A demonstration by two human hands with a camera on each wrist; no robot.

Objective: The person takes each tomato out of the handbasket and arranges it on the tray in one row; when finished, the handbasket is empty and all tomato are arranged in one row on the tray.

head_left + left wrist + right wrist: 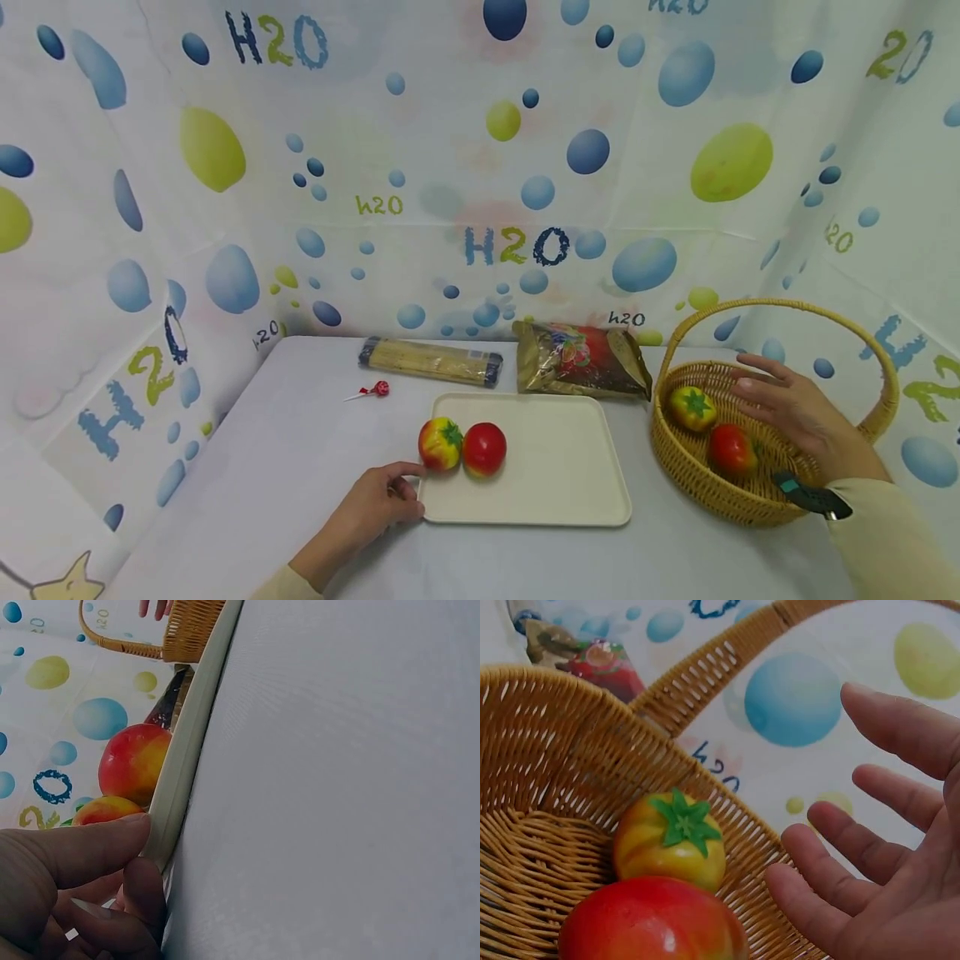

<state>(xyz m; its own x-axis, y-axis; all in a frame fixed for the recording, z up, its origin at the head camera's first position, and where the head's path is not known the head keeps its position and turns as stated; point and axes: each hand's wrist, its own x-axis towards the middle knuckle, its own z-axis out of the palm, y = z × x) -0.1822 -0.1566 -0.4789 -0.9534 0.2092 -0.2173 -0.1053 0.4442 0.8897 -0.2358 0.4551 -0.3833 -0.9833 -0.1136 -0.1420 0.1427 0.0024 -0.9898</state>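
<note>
Ahead, cloth is printed "H2O". The tray's edge is pinched by the left hand, bare surface lying farther right; the right hand is held spread over the basket.

Around one tray, one lollipop is lying at ten o'clock, one long pack at eleven, one foil bag at one o'clock, one basket at three; two hands are showing, and four fruits are resting, two toward the tray's nine o'clock, two inside the basket
</note>
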